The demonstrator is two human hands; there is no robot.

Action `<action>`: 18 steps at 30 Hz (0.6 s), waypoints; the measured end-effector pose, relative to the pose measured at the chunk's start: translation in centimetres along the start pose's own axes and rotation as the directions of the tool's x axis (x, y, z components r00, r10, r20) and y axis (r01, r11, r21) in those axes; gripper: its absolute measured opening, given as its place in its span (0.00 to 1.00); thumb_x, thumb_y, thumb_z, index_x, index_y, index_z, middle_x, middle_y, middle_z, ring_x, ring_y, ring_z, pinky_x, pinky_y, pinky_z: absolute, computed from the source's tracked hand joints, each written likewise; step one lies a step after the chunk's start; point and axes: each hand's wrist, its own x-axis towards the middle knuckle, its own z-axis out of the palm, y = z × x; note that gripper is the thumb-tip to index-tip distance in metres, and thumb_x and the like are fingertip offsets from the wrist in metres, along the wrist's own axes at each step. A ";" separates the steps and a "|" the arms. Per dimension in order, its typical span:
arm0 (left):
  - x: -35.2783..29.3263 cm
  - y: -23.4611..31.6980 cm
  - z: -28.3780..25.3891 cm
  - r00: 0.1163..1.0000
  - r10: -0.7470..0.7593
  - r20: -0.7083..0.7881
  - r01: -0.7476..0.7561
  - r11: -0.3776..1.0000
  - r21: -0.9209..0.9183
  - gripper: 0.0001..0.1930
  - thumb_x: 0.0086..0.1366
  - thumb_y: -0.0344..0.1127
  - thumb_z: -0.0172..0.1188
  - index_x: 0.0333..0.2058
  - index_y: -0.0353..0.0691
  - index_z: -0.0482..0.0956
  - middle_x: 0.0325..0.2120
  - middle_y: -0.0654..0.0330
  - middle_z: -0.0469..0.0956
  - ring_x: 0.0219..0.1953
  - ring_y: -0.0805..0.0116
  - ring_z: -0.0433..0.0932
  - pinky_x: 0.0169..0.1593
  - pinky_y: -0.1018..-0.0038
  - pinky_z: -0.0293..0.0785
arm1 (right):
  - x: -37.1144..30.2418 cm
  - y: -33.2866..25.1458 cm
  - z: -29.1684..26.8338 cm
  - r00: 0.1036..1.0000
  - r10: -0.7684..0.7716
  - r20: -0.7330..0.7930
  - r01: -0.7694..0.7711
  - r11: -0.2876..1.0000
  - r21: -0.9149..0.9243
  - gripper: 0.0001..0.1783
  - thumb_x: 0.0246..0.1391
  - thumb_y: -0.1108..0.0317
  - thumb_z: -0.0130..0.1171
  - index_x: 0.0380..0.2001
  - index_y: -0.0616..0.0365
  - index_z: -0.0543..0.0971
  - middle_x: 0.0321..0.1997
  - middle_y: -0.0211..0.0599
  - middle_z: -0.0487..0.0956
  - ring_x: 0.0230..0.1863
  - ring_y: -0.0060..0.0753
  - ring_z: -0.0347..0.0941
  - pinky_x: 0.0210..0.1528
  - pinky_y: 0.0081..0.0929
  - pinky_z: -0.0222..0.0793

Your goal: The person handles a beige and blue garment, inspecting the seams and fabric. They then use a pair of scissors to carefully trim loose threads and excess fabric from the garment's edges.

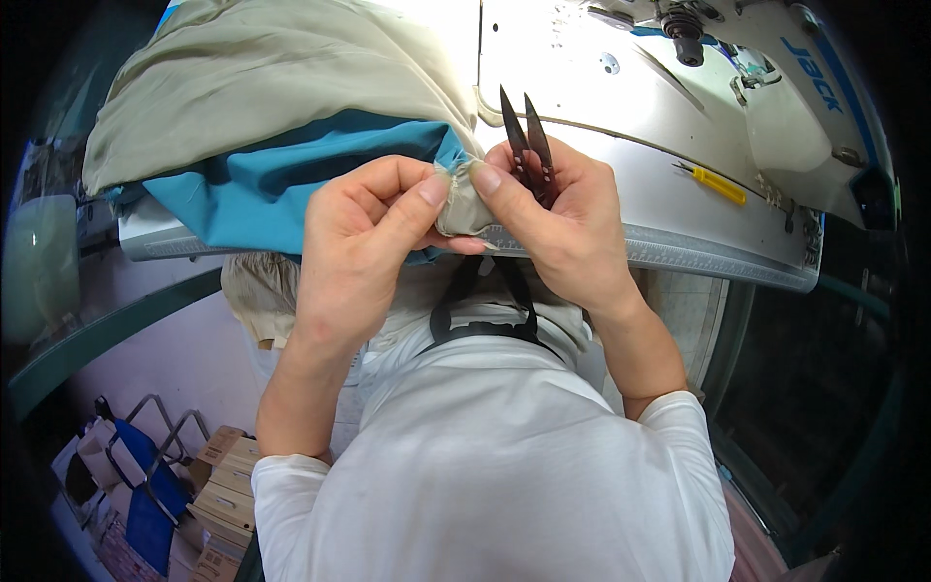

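Between thumb and fingers, my left hand (354, 223) pinches a gathered beige edge (464, 213) of cloth with frayed loose threads. My right hand (567, 218) meets it there, its thumb pressing the same edge from the right. Dark thread snips (519, 141) are tucked in the right hand's fingers, blades apart and pointing away from me. The edge belongs to a heap of fabric with a teal side (242, 189) and a large beige side (281, 73), spread over the table's left part. My fingers hide some of the gathered cloth.
A white sewing machine (795, 126) stands at the far right of the worktable. A yellow-handled small tool (718, 182) lies near its front. A ruler strip (679, 250) runs along the table's front edge. Low at left are a blue chair (147, 514) and cardboard boxes (231, 485).
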 end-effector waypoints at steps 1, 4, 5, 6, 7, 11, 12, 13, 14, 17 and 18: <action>0.0 -0.1 0.0 1.000 0.001 0.002 -0.001 1.000 -0.009 0.11 0.70 0.31 0.51 0.38 0.26 0.75 0.34 0.52 0.79 0.33 0.71 0.81 0.40 0.72 0.84 | 0.0 0.0 0.0 1.000 0.002 0.001 -0.002 1.000 -0.005 0.10 0.56 0.69 0.61 0.25 0.64 0.76 0.18 0.21 0.70 0.21 0.09 0.59 0.21 0.14 0.54; 0.0 -0.2 0.1 1.000 0.008 0.000 -0.008 0.999 -0.031 0.11 0.70 0.31 0.51 0.39 0.25 0.75 0.35 0.51 0.80 0.34 0.68 0.82 0.40 0.72 0.84 | 0.1 0.0 -0.2 1.000 -0.004 0.013 0.005 0.999 -0.032 0.10 0.56 0.69 0.61 0.25 0.64 0.76 0.18 0.21 0.70 0.21 0.09 0.59 0.21 0.14 0.54; 0.0 -0.1 0.1 1.000 0.005 0.004 -0.005 1.000 -0.024 0.11 0.70 0.31 0.50 0.39 0.25 0.75 0.35 0.50 0.80 0.34 0.67 0.82 0.41 0.71 0.84 | 0.1 0.0 -0.3 1.000 -0.008 0.019 0.009 0.999 -0.043 0.10 0.56 0.69 0.61 0.26 0.64 0.75 0.18 0.22 0.70 0.21 0.09 0.59 0.21 0.14 0.54; 0.0 0.0 0.1 1.000 0.003 0.007 -0.002 1.000 -0.017 0.11 0.70 0.30 0.50 0.39 0.24 0.75 0.35 0.50 0.80 0.34 0.66 0.82 0.41 0.71 0.84 | 0.0 0.0 -0.4 1.000 -0.011 0.016 0.012 0.999 -0.045 0.10 0.56 0.69 0.61 0.26 0.64 0.76 0.18 0.22 0.70 0.21 0.09 0.59 0.21 0.14 0.54; 0.0 0.1 0.1 1.000 0.000 0.010 0.000 1.000 -0.009 0.11 0.70 0.30 0.50 0.39 0.24 0.75 0.35 0.49 0.80 0.35 0.66 0.82 0.41 0.71 0.84 | 0.0 0.0 -0.5 1.000 -0.015 0.015 0.015 0.999 -0.047 0.10 0.56 0.69 0.60 0.26 0.64 0.76 0.18 0.21 0.70 0.21 0.09 0.59 0.21 0.14 0.54; 0.1 0.2 0.4 1.000 0.001 0.014 -0.001 1.000 -0.020 0.11 0.70 0.30 0.50 0.40 0.24 0.75 0.35 0.48 0.80 0.35 0.64 0.83 0.42 0.71 0.84 | -0.1 0.0 -0.7 0.999 -0.040 0.006 0.041 0.996 -0.077 0.08 0.55 0.70 0.61 0.28 0.65 0.76 0.19 0.23 0.71 0.21 0.10 0.60 0.21 0.15 0.56; 0.2 0.2 0.4 1.000 0.001 0.019 -0.001 1.000 -0.023 0.11 0.70 0.30 0.50 0.40 0.24 0.75 0.35 0.49 0.80 0.35 0.64 0.83 0.42 0.71 0.84 | -0.1 0.2 -0.8 0.994 -0.111 -0.015 0.109 0.990 -0.093 0.08 0.55 0.70 0.61 0.30 0.65 0.77 0.20 0.24 0.72 0.21 0.11 0.61 0.22 0.15 0.57; 0.2 0.2 0.4 1.000 0.001 0.023 -0.001 1.000 -0.027 0.12 0.70 0.30 0.50 0.40 0.24 0.75 0.35 0.49 0.80 0.36 0.64 0.83 0.42 0.70 0.84 | -0.2 0.6 -0.9 0.983 -0.180 -0.034 0.175 0.978 -0.110 0.08 0.55 0.70 0.61 0.32 0.65 0.78 0.20 0.25 0.73 0.21 0.12 0.62 0.22 0.16 0.58; 0.2 0.3 0.4 1.000 -0.001 0.022 0.001 1.000 -0.020 0.12 0.70 0.30 0.50 0.40 0.24 0.75 0.35 0.49 0.80 0.36 0.64 0.83 0.42 0.70 0.84 | -0.2 0.7 -1.0 0.967 -0.249 -0.051 0.241 0.962 -0.128 0.09 0.55 0.69 0.62 0.35 0.65 0.79 0.21 0.26 0.74 0.20 0.13 0.63 0.23 0.16 0.60; 0.1 0.5 0.6 1.000 0.001 0.018 0.000 1.000 -0.009 0.11 0.70 0.30 0.50 0.40 0.24 0.75 0.35 0.49 0.80 0.36 0.65 0.83 0.42 0.70 0.84 | -0.6 -0.7 -2.0 0.890 -0.450 0.076 0.455 0.861 -0.229 0.15 0.51 0.70 0.64 0.42 0.63 0.80 0.22 0.31 0.76 0.19 0.19 0.67 0.23 0.19 0.63; 0.1 0.5 0.5 1.000 0.005 0.016 -0.005 1.000 -0.011 0.11 0.70 0.30 0.50 0.40 0.24 0.75 0.35 0.49 0.80 0.36 0.66 0.82 0.42 0.70 0.84 | -0.7 -0.7 -2.4 0.874 -0.473 0.112 0.483 0.817 -0.314 0.17 0.49 0.70 0.65 0.44 0.62 0.80 0.21 0.33 0.76 0.19 0.21 0.68 0.22 0.20 0.63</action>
